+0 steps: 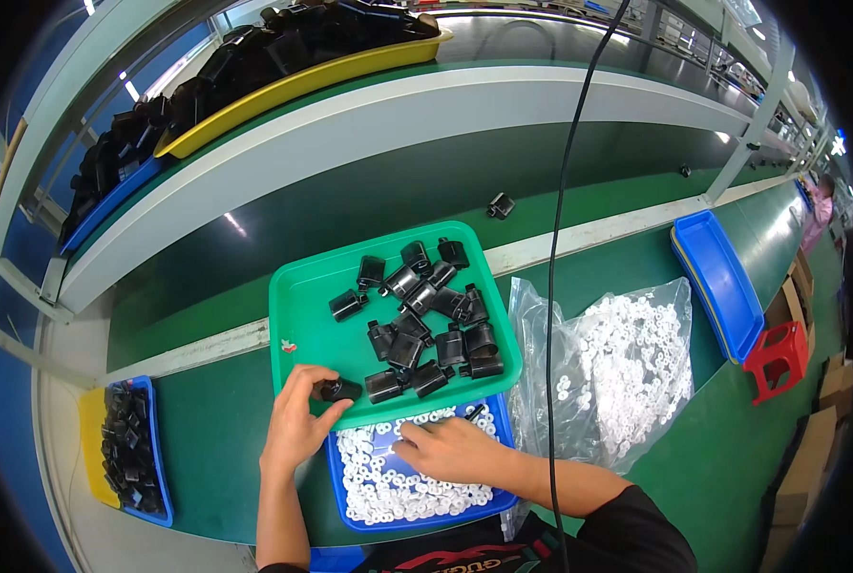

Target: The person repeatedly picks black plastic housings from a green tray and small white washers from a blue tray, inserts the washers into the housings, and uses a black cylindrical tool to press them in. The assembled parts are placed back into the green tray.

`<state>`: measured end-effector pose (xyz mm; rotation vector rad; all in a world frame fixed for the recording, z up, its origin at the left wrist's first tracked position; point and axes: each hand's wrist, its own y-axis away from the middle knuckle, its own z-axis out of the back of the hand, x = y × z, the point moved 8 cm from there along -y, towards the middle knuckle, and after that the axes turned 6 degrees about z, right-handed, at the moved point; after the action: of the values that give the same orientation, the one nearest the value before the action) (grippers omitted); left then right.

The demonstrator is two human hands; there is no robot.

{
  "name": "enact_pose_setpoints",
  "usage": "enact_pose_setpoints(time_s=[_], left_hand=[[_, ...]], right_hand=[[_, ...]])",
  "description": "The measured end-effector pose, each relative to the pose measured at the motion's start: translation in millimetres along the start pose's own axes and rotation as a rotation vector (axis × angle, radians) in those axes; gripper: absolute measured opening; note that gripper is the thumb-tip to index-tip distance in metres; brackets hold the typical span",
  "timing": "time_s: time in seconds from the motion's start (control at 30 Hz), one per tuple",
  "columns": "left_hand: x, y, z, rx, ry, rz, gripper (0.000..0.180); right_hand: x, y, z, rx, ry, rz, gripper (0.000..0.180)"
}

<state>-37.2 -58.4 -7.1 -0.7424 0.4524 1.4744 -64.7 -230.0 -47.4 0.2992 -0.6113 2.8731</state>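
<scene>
My left hand [299,420] is closed on a black bottle-shaped plastic part [342,390], thumb and fingers around it, at the near left corner of a green tray [297,286]. Several more such black parts [408,349] lie heaped in that tray. Over a blue tray [343,519] of small white rings [388,501], my right hand [453,452] has its fingers drawn together, pointing left. What its fingertips hold is hidden. A thin dark stick [475,412] shows just beyond the knuckles; whether the hand grips it I cannot tell.
A clear bag [531,334] spills white rings to the right, with stacked blue trays [717,277] beyond. Black parts fill trays at left [132,449] and on the upper shelf [283,91]. A black cable [552,286] hangs across the view. One black part [501,205] lies behind.
</scene>
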Motion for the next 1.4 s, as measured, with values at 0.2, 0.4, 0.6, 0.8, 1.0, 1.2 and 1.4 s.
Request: enact_pose_setpoints(time_s=[0.2, 0.4, 0.6, 0.8, 1.0, 1.2, 1.4], left_hand=[[-1, 16, 13, -0.195, 0.239, -0.075, 0.043], [-1, 34, 13, -0.2, 0.26, -0.095, 0.031], [-1, 38, -3, -0.179, 0.348, 0.003, 0.031], [8, 38, -1, -0.199, 0.531, -0.082, 0.038], [11, 45, 7, -0.128, 0.504, -0.046, 0.046], [-16, 41, -21, 0.08, 0.751, -0.097, 0.045], [-27, 52, -45, 0.139, 0.622, -0.211, 0.047]], right_hand=[[-4, -2, -1, -0.025, 0.064, -0.044, 0.012], [12, -4, 3, -0.113, 0.058, 0.079, 0.015], [12, 2, 2, -0.096, 0.057, 0.094, 0.012], [9, 3, 6, -0.133, -0.093, 0.084, 0.016], [1, -11, 13, -0.13, -0.406, 0.111, 0.027], [-20, -8, 54, -0.46, -0.624, -0.037, 0.034], [-18, 1, 54, -0.481, -0.594, -0.104, 0.04]])
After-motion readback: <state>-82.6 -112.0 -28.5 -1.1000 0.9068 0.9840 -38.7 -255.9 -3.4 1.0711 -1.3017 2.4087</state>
